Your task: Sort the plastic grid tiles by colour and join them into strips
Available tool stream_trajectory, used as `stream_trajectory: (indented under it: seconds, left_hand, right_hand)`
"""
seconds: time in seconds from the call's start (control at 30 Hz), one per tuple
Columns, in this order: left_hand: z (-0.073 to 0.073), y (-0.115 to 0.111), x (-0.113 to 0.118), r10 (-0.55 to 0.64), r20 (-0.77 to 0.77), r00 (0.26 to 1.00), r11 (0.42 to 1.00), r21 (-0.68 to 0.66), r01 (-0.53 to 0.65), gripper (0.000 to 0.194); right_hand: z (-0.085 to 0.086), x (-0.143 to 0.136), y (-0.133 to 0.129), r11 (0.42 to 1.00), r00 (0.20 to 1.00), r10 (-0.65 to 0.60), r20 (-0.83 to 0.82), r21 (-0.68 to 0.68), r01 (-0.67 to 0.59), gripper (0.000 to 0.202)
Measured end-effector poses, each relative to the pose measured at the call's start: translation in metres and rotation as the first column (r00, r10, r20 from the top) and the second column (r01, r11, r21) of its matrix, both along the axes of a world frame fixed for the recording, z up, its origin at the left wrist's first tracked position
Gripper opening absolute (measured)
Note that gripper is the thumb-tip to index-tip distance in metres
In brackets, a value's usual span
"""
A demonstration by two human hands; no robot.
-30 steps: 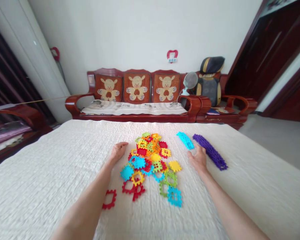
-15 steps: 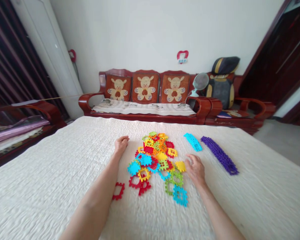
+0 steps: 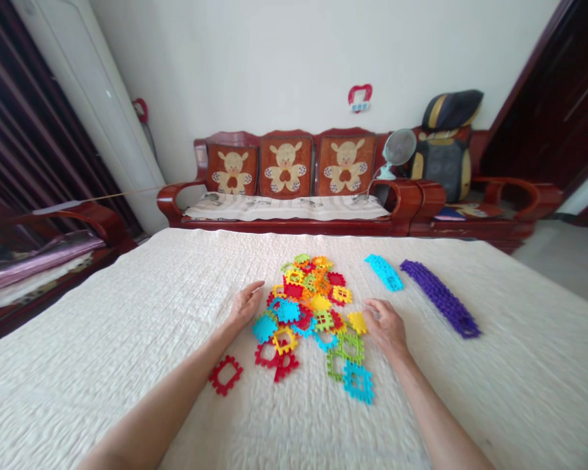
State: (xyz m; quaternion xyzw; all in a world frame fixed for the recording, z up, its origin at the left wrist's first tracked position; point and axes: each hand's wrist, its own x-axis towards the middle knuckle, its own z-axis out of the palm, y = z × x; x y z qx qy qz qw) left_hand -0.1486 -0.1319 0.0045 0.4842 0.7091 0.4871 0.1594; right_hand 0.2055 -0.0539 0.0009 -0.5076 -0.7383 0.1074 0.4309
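A heap of interlocking plastic building pieces (image 3: 319,302) in red, yellow, green, orange and blue lies on the bed-like cover between my hands. My left hand (image 3: 247,302) is just left of the heap, fingers stretched out and nothing visible in them. At the heap's right edge, my right hand (image 3: 387,324) rests with its fingers loosely bent and apart. Its thumb side is close to a flat yellow piece (image 3: 357,322); I cannot tell whether they touch. Nearer to me lie a red frame piece (image 3: 236,379) by my left forearm and a blue window piece (image 3: 358,382).
Beyond my right hand lie a row of joined light-blue pieces (image 3: 384,272) and a longer purple row (image 3: 440,297). Everything rests on a white quilted cover (image 3: 127,313). A wooden sofa (image 3: 284,226) with bear cushions and a small fan (image 3: 399,147) stand behind.
My left hand has come nearer to the heap, and its curled fingers have straightened. The red frame piece by my left forearm is now fully uncovered. My right hand has hardly moved.
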Motion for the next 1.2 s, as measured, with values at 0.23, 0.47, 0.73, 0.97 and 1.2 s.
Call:
stream_trajectory:
  seconds: [0.23, 0.47, 0.73, 0.97, 1.2]
  left_hand:
    - [0.002, 0.01, 0.073, 0.007, 0.095, 0.995, 0.992, 0.124, -0.019, 0.043]
    - [0.006, 0.037, 0.092, -0.012, 0.187, 0.982, 0.98, 0.2, -0.026, 0.042]
    - [0.015, 0.057, 0.053, -0.145, 0.163, 0.976, 0.985, 0.118, 0.127, 0.038]
    - [-0.008, 0.045, 0.002, -0.257, -0.491, 0.833, 0.956, 0.0, 0.295, 0.03]
    - [0.003, 0.035, 0.023, -0.37, -0.564, 0.739, 0.922, -0.126, 0.365, 0.036]
  right_hand:
    - [0.003, 0.0, -0.002, 1.0, 1.0, -0.001, -0.027, -0.001, 0.001, 0.027]
    - [-0.001, 0.0, -0.001, 1.0, 0.999, 0.012, -0.047, 0.006, -0.012, 0.026]
    - [0.003, 0.0, -0.005, 0.999, 0.997, 0.03, -0.065, 0.024, -0.028, 0.026]
    - [0.002, -0.001, -0.004, 0.999, 0.999, 0.04, -0.033, 0.005, -0.04, 0.028]
    - [0.001, 0.0, -0.002, 0.999, 0.999, 0.049, 0.021, -0.011, -0.049, 0.027]
